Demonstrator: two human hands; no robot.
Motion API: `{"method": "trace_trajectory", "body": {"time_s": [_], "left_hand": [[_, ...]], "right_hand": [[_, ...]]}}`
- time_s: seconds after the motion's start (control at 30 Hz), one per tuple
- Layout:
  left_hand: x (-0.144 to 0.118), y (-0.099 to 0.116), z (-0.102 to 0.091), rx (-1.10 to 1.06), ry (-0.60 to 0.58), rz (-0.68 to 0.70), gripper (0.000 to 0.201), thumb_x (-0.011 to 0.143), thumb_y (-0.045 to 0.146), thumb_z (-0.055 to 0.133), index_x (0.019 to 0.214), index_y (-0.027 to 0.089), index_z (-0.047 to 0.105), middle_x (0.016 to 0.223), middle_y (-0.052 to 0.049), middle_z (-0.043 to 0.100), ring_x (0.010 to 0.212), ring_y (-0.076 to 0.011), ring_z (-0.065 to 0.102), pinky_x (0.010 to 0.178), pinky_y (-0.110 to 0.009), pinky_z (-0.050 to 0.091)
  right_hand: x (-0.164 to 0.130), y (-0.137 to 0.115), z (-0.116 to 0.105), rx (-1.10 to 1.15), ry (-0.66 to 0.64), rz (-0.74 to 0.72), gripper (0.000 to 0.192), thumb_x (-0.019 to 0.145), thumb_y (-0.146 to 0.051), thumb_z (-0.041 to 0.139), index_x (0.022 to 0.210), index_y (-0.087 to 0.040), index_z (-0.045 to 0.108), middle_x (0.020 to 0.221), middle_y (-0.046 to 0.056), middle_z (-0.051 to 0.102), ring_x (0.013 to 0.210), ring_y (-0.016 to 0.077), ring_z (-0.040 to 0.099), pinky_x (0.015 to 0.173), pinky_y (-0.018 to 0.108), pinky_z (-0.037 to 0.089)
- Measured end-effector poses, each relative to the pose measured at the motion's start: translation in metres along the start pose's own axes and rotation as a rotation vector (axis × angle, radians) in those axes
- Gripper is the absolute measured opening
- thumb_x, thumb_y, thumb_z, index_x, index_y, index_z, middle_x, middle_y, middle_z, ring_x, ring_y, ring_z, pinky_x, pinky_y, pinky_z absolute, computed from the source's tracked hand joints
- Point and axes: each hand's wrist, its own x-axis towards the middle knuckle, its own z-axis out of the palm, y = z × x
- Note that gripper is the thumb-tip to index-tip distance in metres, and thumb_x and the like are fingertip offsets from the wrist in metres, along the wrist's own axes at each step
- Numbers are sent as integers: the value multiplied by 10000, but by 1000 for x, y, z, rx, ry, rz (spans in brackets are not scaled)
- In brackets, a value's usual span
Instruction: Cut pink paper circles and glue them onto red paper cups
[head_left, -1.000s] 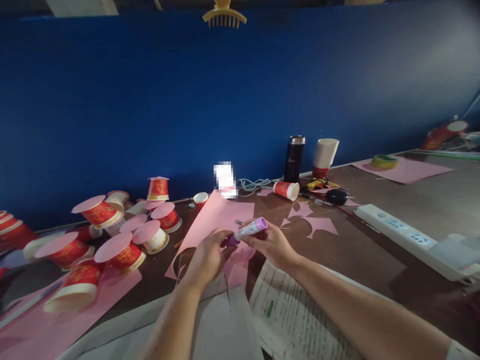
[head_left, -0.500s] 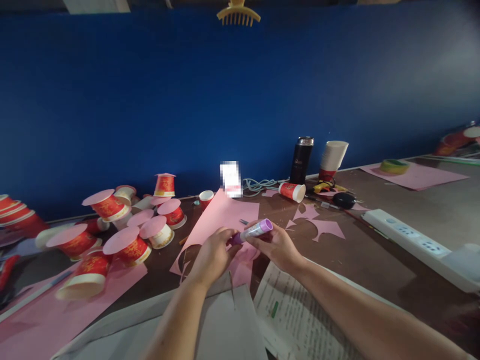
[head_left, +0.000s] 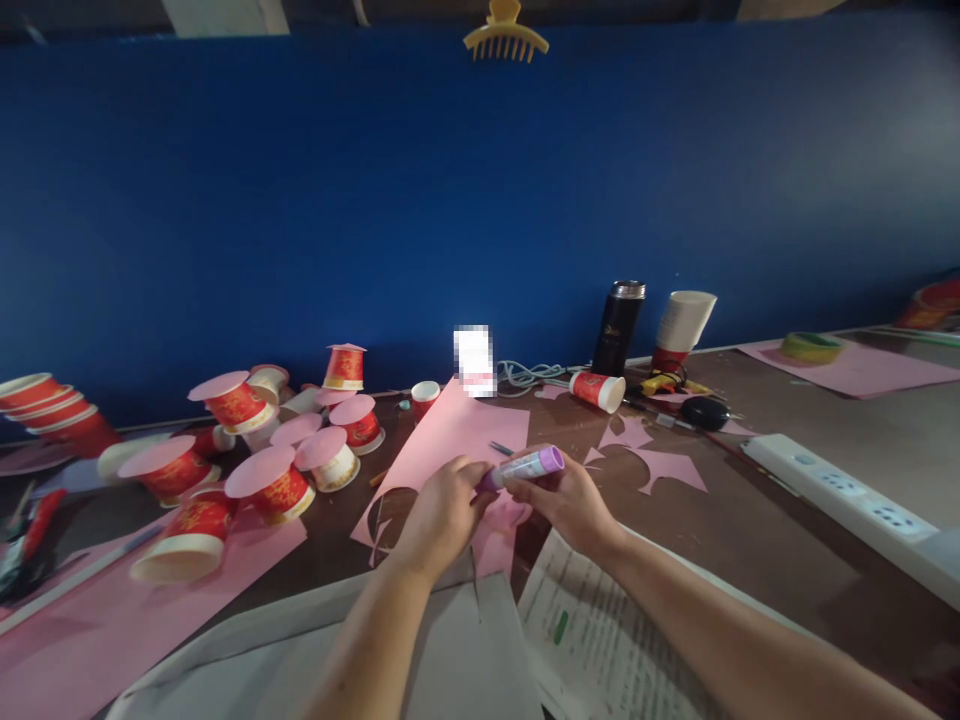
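Note:
Between my two hands is a purple glue stick [head_left: 534,463] with a pale printed label, tilted up to the right. My left hand [head_left: 450,505] is closed around its darker purple lower-left end. The fingers of my right hand [head_left: 571,500] wrap the body near the lighter purple end. Beneath the hands lies cut pink paper [head_left: 495,545], partly hidden by them. A large pink sheet [head_left: 450,430] spreads behind, with a thin grey pointed tool [head_left: 501,448] on it. Printed pages [head_left: 592,630] lie under my right forearm.
At left, several red paper cups [head_left: 238,402] carry pink paper discs. Pink scraps [head_left: 671,468], a tipped cup [head_left: 596,391], a black bottle [head_left: 619,325] and stacked cups [head_left: 686,320] are behind right. A white power strip [head_left: 840,490] lies at right; a grey folder-like sheet [head_left: 300,650] is in front.
The whole view has shifted a little, so everything appears further right and slightly lower. Both hands keep nearly the same grip on the glue stick.

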Motion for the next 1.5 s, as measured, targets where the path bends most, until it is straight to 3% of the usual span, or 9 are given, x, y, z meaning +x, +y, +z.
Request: {"method": "trace_trajectory", "body": {"time_s": [0.2, 0.53, 0.8, 1.07, 1.17, 1.3, 1.37, 1.5], "left_hand": [[0, 1, 5, 94, 18, 11, 190, 860, 203, 545, 1017, 207, 652, 966, -57, 647, 920, -208, 597, 807, -308, 459], [-4, 3, 12, 129, 83, 47, 199, 858, 217, 555, 1041, 201, 632, 970, -59, 629, 930, -210, 584, 813, -317, 462], [-6, 5, 17, 111, 140, 71, 186, 846, 206, 571, 1020, 196, 635, 938, -55, 634, 887, -201, 583, 806, -316, 465], [-4, 14, 12, 56, 79, 10, 206, 862, 217, 551, 1050, 204, 635, 933, -51, 634, 863, -194, 589, 767, -310, 469], [-3, 11, 13, 9, 89, -20, 305, 871, 248, 553, 1171, 211, 589, 1038, -68, 637, 943, -204, 599, 824, -321, 475], [-6, 2, 16, 131, 97, -125, 559, 850, 318, 590, 1363, 154, 440, 1228, -155, 569, 1103, -283, 548, 927, -409, 443], [-7, -2, 18, 211, 34, -196, 569, 851, 370, 580, 1344, 107, 471, 1208, -187, 572, 1121, -323, 532, 939, -440, 428], [-6, -6, 20, 257, -75, -267, 484, 851, 431, 557, 1195, 94, 601, 1102, -194, 600, 1091, -342, 547, 914, -426, 429]], "right_hand": [[1, -1, -1, -146, 73, 13, 307, 668, -410, 796, 846, -196, 667, 812, 27, 723, 757, 197, 657, 702, 321, 512], [2, 4, -2, 52, 32, 62, 334, 613, -413, 832, 818, -202, 674, 824, 19, 729, 785, 198, 658, 780, 343, 511], [-3, -2, 0, 14, 48, 59, 319, 595, -406, 839, 750, -210, 641, 738, 0, 697, 700, 181, 627, 684, 320, 498], [-2, 1, 0, -41, 64, 61, 300, 647, -424, 808, 781, -201, 658, 722, 1, 681, 661, 166, 600, 633, 296, 472], [2, 3, -3, -41, 68, 54, 314, 665, -445, 791, 812, -194, 672, 766, 11, 693, 687, 170, 605, 651, 294, 468], [11, 5, -14, 96, 195, 183, 335, 709, -498, 738, 682, -199, 589, 529, -40, 527, 457, 98, 422, 432, 244, 324], [17, 7, -24, 243, 269, 288, 344, 705, -477, 745, 656, -202, 543, 561, -30, 520, 432, 78, 366, 368, 220, 238], [27, 11, -38, 398, 285, 430, 278, 748, -434, 684, 667, -198, 560, 656, 15, 581, 421, 68, 367, 317, 194, 227]]}}
